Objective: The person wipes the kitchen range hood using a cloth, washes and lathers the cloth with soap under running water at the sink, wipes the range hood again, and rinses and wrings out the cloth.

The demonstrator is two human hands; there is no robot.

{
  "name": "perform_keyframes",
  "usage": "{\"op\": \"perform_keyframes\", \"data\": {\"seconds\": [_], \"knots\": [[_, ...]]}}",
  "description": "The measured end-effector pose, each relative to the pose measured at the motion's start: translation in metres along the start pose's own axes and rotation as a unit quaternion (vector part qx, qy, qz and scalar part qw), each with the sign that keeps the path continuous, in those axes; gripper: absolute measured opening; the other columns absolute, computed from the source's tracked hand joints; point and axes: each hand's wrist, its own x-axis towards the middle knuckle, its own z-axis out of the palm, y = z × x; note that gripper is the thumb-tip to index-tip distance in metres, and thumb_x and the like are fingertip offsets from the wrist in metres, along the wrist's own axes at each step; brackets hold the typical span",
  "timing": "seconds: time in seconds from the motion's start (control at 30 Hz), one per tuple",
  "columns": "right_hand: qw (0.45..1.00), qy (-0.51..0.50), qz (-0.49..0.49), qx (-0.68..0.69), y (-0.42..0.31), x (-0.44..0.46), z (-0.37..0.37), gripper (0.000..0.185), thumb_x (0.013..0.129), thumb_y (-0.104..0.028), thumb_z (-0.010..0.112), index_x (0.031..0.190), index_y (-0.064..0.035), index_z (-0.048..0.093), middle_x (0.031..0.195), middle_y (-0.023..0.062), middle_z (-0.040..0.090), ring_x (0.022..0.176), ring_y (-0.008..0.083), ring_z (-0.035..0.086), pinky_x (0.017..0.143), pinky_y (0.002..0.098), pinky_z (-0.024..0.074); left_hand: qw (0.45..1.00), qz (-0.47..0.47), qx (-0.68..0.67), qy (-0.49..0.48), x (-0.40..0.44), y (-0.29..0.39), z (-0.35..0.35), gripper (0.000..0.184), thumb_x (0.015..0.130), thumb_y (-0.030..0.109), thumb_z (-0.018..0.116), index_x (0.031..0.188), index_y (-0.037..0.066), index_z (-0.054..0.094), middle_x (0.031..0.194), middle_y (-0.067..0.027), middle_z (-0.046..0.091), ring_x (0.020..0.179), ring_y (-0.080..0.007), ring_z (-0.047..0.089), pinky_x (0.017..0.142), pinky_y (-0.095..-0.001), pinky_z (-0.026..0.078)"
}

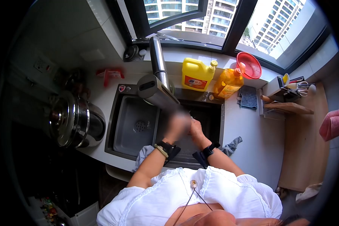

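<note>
Both hands are over the right basin of a dark sink [214,124], close together below the grey faucet head [154,90]. My left hand [178,125] is smeared by a blur, so its fingers do not show. Beside it, my right hand [195,129] has its fingers curled inward. Whatever it may hold is hidden or too small to name. The left basin [133,124] has a round drain with small holes. Dark bands are around both wrists.
Behind the sink stand a yellow jug [196,75] and an orange pump bottle [229,83]. A red strainer [249,65] leans by the window. A steel pot [77,120] sits at left. Grey cloths [231,146] lie by the sink; a knife holder [277,90] is at right.
</note>
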Motion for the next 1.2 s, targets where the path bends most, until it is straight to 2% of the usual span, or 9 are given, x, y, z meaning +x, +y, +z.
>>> {"op": "perform_keyframes", "data": {"seconds": [0.17, 0.4, 0.53, 0.6, 0.63, 0.7, 0.93, 1.13, 1.2], "knots": [[0.952, -0.088, 0.088, 0.28, -0.01, -0.001, -0.017, 0.036, 0.092, -0.038, 0.05, 0.11, -0.0084, 0.059, 0.109, 0.0037, 0.061, 0.099, 0.0169, 0.056, 0.084, 0.0361, 0.046, 0.971, -0.07, -0.201, 0.11, 0.0, 0.034, -0.014, 0.007, 0.083, 0.008, 0.053, 0.087, 0.005, 0.059, 0.082, -0.0095, 0.061, 0.074, -0.0229, 0.06, 0.064, -0.0334, 0.048], [0.836, -0.216, 0.154, 0.481, -0.003, -0.013, 0.005, 0.038, 0.095, -0.038, 0.044, 0.112, -0.0071, 0.058, 0.111, 0.0084, 0.062, 0.099, 0.0222, 0.059, 0.09, 0.0368, 0.0476, 0.984, 0.1, 0.088, 0.118, -0.006, 0.043, -0.004, 0.026, 0.08, 0.011, 0.057, 0.103, 0.0, 0.059, 0.107, -0.0184, 0.059, 0.105, -0.0347, 0.055, 0.094, -0.0441, 0.043], [0.84, -0.204, 0.143, 0.481, -0.019, -0.014, 0.002, 0.039, 0.097, -0.037, 0.04, 0.113, -0.0059, 0.058, 0.113, 0.0085, 0.061, 0.098, 0.0217, 0.06, 0.091, 0.0364, 0.0476, 0.98, 0.142, 0.122, 0.061, -0.009, 0.053, -0.01, 0.03, 0.079, 0.013, 0.059, 0.106, -0.001, 0.058, 0.11, -0.0198, 0.057, 0.11, -0.0403, 0.05, 0.101, -0.0519, 0.034], [0.915, -0.177, 0.135, 0.335, -0.013, -0.011, 0.0, 0.042, 0.097, -0.04, 0.041, 0.114, -0.0062, 0.058, 0.114, 0.0072, 0.06, 0.1, 0.0206, 0.059, 0.089, 0.0355, 0.0476, 0.983, 0.148, 0.094, 0.059, -0.015, 0.049, -0.005, 0.03, 0.079, 0.013, 0.059, 0.106, -0.001, 0.058, 0.109, -0.0189, 0.058, 0.107, -0.0394, 0.052, 0.097, -0.0512, 0.036], [0.933, -0.171, 0.133, 0.289, 0.0, -0.006, -0.001, 0.042, 0.096, -0.041, 0.042, 0.115, -0.0065, 0.057, 0.115, 0.007, 0.06, 0.102, 0.0203, 0.058, 0.089, 0.0355, 0.0473, 0.944, 0.223, 0.235, 0.063, -0.018, 0.046, -0.008, 0.026, 0.08, 0.014, 0.058, 0.103, 0.001, 0.059, 0.104, -0.0171, 0.057, 0.099, -0.0375, 0.052, 0.088, -0.0484, 0.039], [0.942, -0.159, 0.143, 0.258, 0.005, -0.006, -0.002, 0.035, 0.095, -0.032, 0.049, 0.121, -0.0072, 0.053, 0.114, 0.0032, 0.058, 0.103, 0.0139, 0.056, 0.088, 0.0305, 0.0466, 0.961, 0.177, 0.204, 0.054, -0.015, 0.039, -0.003, 0.02, 0.08, 0.013, 0.057, 0.097, 0.002, 0.059, 0.096, -0.0156, 0.058, 0.091, -0.0347, 0.054, 0.08, -0.0453, 0.041], [0.98, -0.096, 0.111, 0.132, 0.0, -0.011, 0.013, 0.04, 0.095, -0.039, 0.047, 0.118, -0.0078, 0.055, 0.115, 0.0043, 0.058, 0.104, 0.0159, 0.056, 0.088, 0.0328, 0.0463, 0.98, 0.09, 0.164, 0.065, -0.012, 0.028, 0.004, 0.008, 0.081, 0.012, 0.057, 0.081, 0.006, 0.061, 0.075, -0.0111, 0.06, 0.066, -0.0267, 0.057, 0.058, -0.0365, 0.046], [0.99, -0.065, 0.098, 0.082, 0.001, -0.013, 0.014, 0.045, 0.094, -0.045, 0.045, 0.116, -0.0084, 0.057, 0.116, 0.0052, 0.058, 0.104, 0.0176, 0.056, 0.088, 0.0348, 0.0459, 0.982, 0.034, 0.175, 0.054, -0.015, 0.019, 0.01, 0.01, 0.08, 0.012, 0.06, 0.087, 0.005, 0.061, 0.085, -0.0122, 0.061, 0.077, -0.0258, 0.059, 0.069, -0.0371, 0.049], [0.98, -0.075, 0.124, 0.139, -0.001, -0.016, 0.008, 0.046, 0.094, -0.047, 0.044, 0.116, -0.0086, 0.057, 0.117, 0.0055, 0.059, 0.105, 0.0181, 0.056, 0.088, 0.0354, 0.0458, 0.997, -0.047, 0.001, 0.058, -0.011, 0.049, -0.007, 0.012, 0.08, 0.013, 0.06, 0.089, 0.004, 0.061, 0.09, -0.0134, 0.061, 0.081, -0.0262, 0.06, 0.071, -0.0365, 0.049]]}}
